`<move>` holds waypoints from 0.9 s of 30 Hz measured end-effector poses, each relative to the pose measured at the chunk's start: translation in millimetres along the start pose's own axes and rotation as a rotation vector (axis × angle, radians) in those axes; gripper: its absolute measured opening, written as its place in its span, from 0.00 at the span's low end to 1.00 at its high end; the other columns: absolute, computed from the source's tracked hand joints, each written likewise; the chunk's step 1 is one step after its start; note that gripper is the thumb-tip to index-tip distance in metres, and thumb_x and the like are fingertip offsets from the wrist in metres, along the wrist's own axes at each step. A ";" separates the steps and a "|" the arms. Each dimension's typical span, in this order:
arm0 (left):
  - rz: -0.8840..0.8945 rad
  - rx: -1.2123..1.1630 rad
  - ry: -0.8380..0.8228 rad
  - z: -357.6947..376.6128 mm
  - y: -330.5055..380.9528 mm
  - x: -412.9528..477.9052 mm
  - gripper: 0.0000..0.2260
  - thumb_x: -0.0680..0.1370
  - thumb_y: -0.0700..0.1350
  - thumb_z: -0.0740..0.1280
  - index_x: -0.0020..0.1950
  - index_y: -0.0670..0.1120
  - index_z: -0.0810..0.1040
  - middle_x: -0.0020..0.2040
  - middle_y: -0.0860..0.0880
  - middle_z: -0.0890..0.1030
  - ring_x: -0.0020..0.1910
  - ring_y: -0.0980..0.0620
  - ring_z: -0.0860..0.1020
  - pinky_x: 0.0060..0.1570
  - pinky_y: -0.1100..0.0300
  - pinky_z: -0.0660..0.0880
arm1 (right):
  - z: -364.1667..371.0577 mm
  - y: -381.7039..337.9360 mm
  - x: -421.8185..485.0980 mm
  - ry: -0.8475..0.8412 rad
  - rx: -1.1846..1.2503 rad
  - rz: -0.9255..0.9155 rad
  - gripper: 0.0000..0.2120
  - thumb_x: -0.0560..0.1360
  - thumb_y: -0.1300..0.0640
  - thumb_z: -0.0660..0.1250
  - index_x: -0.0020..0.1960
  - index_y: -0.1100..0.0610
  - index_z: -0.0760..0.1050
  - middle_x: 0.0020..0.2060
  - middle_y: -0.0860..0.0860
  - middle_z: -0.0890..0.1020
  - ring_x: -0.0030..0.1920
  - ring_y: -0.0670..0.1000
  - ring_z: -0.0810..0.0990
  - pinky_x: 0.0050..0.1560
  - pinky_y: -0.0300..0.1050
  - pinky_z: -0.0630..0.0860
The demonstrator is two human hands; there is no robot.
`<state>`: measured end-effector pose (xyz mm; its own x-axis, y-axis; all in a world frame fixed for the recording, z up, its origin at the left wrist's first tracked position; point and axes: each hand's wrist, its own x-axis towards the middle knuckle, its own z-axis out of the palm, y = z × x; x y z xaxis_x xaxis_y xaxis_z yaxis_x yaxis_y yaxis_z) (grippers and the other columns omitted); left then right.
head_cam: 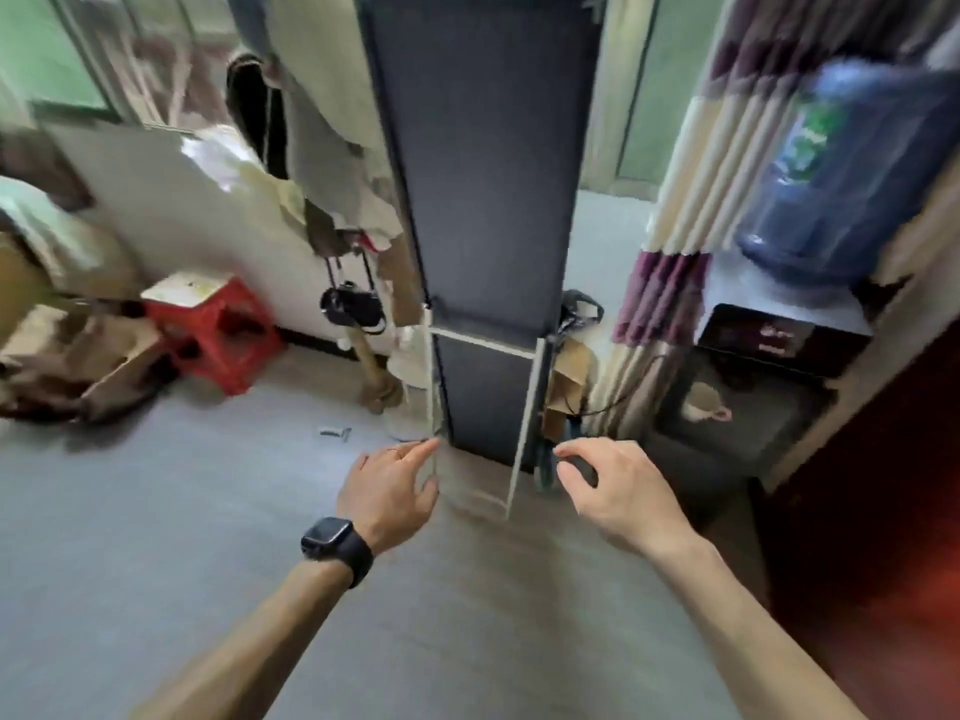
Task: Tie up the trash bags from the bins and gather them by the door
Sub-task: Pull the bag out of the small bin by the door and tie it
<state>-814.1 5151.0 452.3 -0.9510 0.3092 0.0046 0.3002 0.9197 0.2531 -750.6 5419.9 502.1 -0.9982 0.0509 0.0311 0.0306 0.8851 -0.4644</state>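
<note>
Reaching forward, both hands are empty with fingers spread loose. In the head view, the left hand (pixel 387 485) is near the left edge of the dark panel (pixel 488 200), and the right hand (pixel 613 491) is near its right edge. A black bag (pixel 579 309) sits behind the panel, up and forward from the right hand, so that hand is nearer. Blur hides whether it is tied. No bin is clear to me.
</note>
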 end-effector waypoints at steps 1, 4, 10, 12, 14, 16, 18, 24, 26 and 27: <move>-0.075 -0.012 0.018 -7.8 -38.0 -10.3 0.27 0.75 0.58 0.55 0.74 0.55 0.67 0.69 0.53 0.75 0.67 0.50 0.74 0.65 0.52 0.70 | 17.8 -31.1 18.5 -0.037 -0.012 -0.072 0.17 0.75 0.43 0.58 0.58 0.45 0.79 0.55 0.42 0.83 0.59 0.50 0.78 0.63 0.46 0.73; -0.323 -0.056 0.062 -18.5 -155.2 -52.6 0.26 0.76 0.57 0.57 0.74 0.55 0.68 0.70 0.54 0.74 0.68 0.51 0.73 0.66 0.54 0.69 | 77.1 -134.8 67.5 -0.175 -0.036 -0.256 0.17 0.76 0.43 0.58 0.60 0.45 0.79 0.58 0.42 0.82 0.62 0.52 0.75 0.63 0.49 0.73; -0.685 -0.011 0.018 -44.1 -350.5 -162.8 0.30 0.73 0.59 0.48 0.75 0.57 0.66 0.70 0.56 0.74 0.67 0.52 0.73 0.65 0.55 0.68 | 200.5 -340.1 121.1 -0.366 -0.074 -0.575 0.15 0.78 0.44 0.61 0.63 0.44 0.77 0.62 0.43 0.80 0.64 0.52 0.73 0.64 0.47 0.70; -0.794 -0.008 0.038 -58.0 -400.9 -196.2 0.29 0.74 0.59 0.49 0.74 0.56 0.67 0.70 0.55 0.74 0.68 0.51 0.73 0.66 0.54 0.66 | 236.4 -398.3 127.8 -0.433 -0.075 -0.664 0.14 0.79 0.45 0.61 0.63 0.44 0.76 0.62 0.43 0.80 0.65 0.52 0.73 0.64 0.46 0.69; -0.902 -0.012 0.057 -69.3 -440.3 -222.3 0.28 0.74 0.58 0.52 0.74 0.56 0.67 0.71 0.55 0.73 0.68 0.51 0.72 0.67 0.54 0.65 | 267.6 -451.7 135.0 -0.475 -0.073 -0.770 0.14 0.79 0.44 0.61 0.63 0.43 0.76 0.62 0.43 0.79 0.65 0.52 0.73 0.64 0.44 0.68; -1.029 -0.039 0.098 -77.2 -484.7 -253.6 0.27 0.75 0.57 0.53 0.74 0.56 0.68 0.71 0.55 0.73 0.69 0.51 0.71 0.67 0.54 0.64 | 312.2 -517.7 140.4 -0.548 -0.088 -0.868 0.14 0.79 0.44 0.61 0.63 0.43 0.76 0.63 0.44 0.79 0.66 0.52 0.72 0.63 0.45 0.68; -1.053 -0.051 0.118 -84.1 -498.9 -260.9 0.27 0.75 0.57 0.53 0.74 0.56 0.67 0.72 0.55 0.72 0.69 0.51 0.71 0.67 0.55 0.64 | 325.2 -547.1 143.9 -0.574 -0.097 -0.915 0.15 0.80 0.44 0.60 0.64 0.43 0.75 0.64 0.44 0.79 0.66 0.52 0.72 0.62 0.45 0.70; -1.260 -0.087 0.163 -92.3 -602.7 -299.8 0.29 0.73 0.58 0.52 0.74 0.55 0.67 0.71 0.54 0.73 0.68 0.50 0.72 0.67 0.54 0.65 | 428.3 -684.9 163.7 -0.744 -0.127 -1.139 0.15 0.80 0.44 0.59 0.65 0.44 0.75 0.64 0.45 0.79 0.65 0.52 0.73 0.61 0.45 0.70; -1.311 -0.083 0.174 -98.9 -645.7 -303.6 0.30 0.73 0.58 0.52 0.74 0.54 0.68 0.72 0.53 0.72 0.68 0.50 0.72 0.68 0.53 0.65 | 466.9 -730.5 177.6 -0.789 -0.113 -1.187 0.15 0.80 0.44 0.59 0.65 0.44 0.75 0.64 0.45 0.79 0.64 0.53 0.73 0.61 0.45 0.70; -1.337 -0.081 0.197 -104.5 -667.2 -306.0 0.30 0.73 0.58 0.53 0.74 0.53 0.69 0.72 0.53 0.72 0.69 0.49 0.72 0.68 0.52 0.65 | 481.8 -751.7 183.9 -0.816 -0.109 -1.198 0.15 0.80 0.44 0.59 0.65 0.44 0.76 0.64 0.46 0.79 0.64 0.54 0.74 0.61 0.45 0.71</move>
<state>-731.2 4417.5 383.1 -0.5060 -0.8490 -0.1521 -0.8537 0.4677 0.2292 -981.8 4541.0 430.5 -0.1771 -0.9684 -0.1754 -0.8591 0.2391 -0.4525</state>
